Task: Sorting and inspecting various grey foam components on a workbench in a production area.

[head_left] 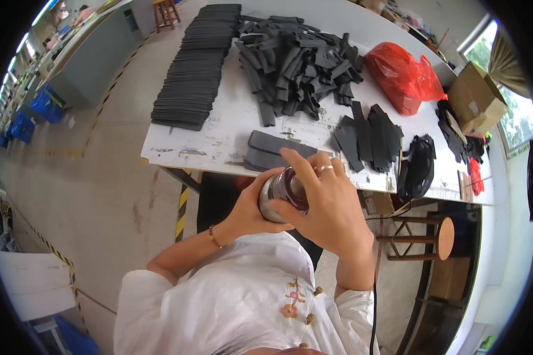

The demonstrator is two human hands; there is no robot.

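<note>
I hold a steel cup with a dark lid [272, 198] in front of me, over the table's front edge. My left hand [251, 210] is closed round the cup's body from the left. My right hand [326, 207] grips the top at the lid from the right, a ring on one finger. Just beyond lie dark grey flat strips [263, 145]. Farther back on the white table [183, 151] are a long row of black strips [192, 65], a loose heap of black pieces [296, 65] and, to the right, more flat grey pieces [373, 136].
A red plastic bag [397, 74], a cardboard box [474, 100] and a black bundle [414, 165] sit at the right. A wooden stool [435, 236] stands beneath that side. Blue bins [44, 103] are far left. A person [80, 18] is in the distant background.
</note>
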